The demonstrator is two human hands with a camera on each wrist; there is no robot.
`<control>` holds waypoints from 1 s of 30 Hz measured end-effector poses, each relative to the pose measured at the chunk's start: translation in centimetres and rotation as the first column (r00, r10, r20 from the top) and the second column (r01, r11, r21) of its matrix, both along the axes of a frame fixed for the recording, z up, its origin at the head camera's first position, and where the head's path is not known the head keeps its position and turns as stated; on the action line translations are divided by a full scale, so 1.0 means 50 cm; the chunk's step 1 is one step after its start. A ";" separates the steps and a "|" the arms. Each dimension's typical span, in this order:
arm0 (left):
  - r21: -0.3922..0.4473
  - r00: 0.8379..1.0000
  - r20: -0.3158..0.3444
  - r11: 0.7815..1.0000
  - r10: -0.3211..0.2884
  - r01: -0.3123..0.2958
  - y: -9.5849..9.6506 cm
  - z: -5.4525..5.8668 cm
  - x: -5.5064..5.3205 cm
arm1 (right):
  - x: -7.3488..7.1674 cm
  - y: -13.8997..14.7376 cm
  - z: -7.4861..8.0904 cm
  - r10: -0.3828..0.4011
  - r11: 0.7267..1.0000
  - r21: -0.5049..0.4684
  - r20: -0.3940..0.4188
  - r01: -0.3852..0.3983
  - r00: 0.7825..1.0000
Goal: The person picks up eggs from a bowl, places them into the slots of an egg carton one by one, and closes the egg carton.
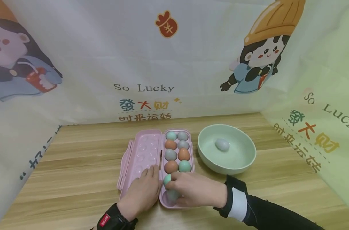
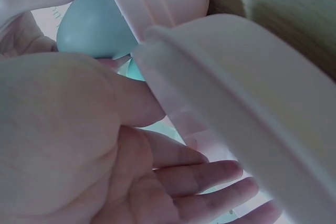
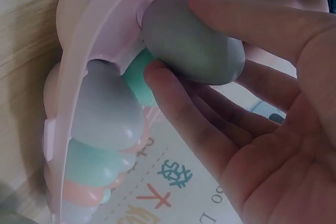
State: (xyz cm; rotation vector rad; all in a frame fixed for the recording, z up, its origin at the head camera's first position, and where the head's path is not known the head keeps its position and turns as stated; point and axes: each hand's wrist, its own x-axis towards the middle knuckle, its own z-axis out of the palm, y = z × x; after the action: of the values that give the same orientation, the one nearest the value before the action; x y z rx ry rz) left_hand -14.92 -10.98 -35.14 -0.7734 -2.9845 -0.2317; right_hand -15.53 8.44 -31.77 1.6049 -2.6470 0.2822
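Observation:
My right hand (image 1: 198, 190) pinches a grey egg (image 3: 191, 40) between thumb and fingers at the near end of a pink egg carton (image 1: 192, 153). The egg is right at the near pocket, tilted in the right wrist view. Two rows of grey, teal and brown eggs fill the carton beyond it; a teal egg (image 1: 167, 180) lies just past my fingers. My left hand (image 1: 143, 191) rests with extended fingers on the opened lid (image 1: 147, 147), beside the hinge. Part of the carton's near end is hidden under my right hand.
A light green bowl (image 1: 226, 163) stands to the right of the carton, with one pale grey egg (image 1: 222, 144) inside. The wooden table (image 1: 85, 159) is bordered by a printed cloth (image 1: 209, 80) at the back and sides.

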 end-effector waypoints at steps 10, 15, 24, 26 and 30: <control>-0.013 1.000 0.024 1.000 -0.002 0.002 -0.003 -0.001 -0.001 | 0.005 -0.020 -0.003 0.005 0.997 0.081 -0.069 0.001 0.998; -0.019 1.000 0.021 1.000 -0.003 0.003 -0.004 0.001 0.000 | 0.006 -0.030 -0.009 0.014 0.995 0.104 -0.120 -0.002 0.993; -0.007 1.000 -0.028 1.000 -0.003 0.003 -0.001 0.002 0.002 | 0.006 -0.035 -0.018 0.011 0.990 0.139 -0.137 0.008 0.990; -0.007 1.000 -0.023 1.000 -0.002 0.002 0.000 0.002 0.002 | 0.005 -0.035 -0.019 0.008 0.990 0.143 -0.144 0.013 0.990; -0.010 1.000 -0.012 1.000 0.000 0.000 -0.001 0.003 0.003 | 0.004 -0.035 -0.017 0.012 0.989 0.149 -0.141 0.009 0.990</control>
State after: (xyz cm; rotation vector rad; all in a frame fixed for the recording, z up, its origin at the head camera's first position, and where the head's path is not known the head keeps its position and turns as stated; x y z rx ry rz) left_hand -14.77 -11.03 -34.99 -0.7729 -2.9768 -0.2109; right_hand -15.31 6.67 -32.64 1.6002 -2.6140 -0.0310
